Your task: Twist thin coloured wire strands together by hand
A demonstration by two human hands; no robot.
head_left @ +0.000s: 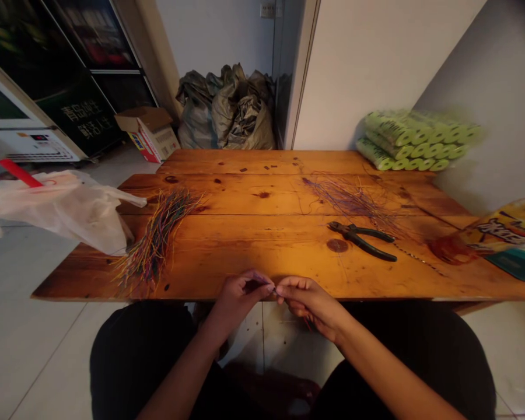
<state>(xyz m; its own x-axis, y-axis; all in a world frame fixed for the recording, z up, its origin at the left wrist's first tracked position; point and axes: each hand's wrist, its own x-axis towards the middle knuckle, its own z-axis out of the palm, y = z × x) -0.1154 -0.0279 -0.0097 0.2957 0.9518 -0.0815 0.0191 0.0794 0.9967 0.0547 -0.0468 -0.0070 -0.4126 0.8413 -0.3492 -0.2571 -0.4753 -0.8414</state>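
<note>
At the table's front edge, my left hand [245, 294] and my right hand [308, 300] meet with thumbs and forefingers pinched together. Something small and thin is between the fingertips, too tiny to make out. A bit of red strand shows below my right hand. To the left on the wooden table [245, 233] lies a thick bundle of coloured wires [155, 239]. Black-handled cutting pliers [363, 238] rest to the right, their handles apart. Behind them spreads a looser pile of thin wires [350, 198].
A white plastic bag [70, 204] overhangs the left edge. At the right sit a yellow snack packet [507, 230], a teal object [518, 263] and green rolls [415, 140]. Sacks [227, 111] and a cardboard box [151, 134] stand beyond the table.
</note>
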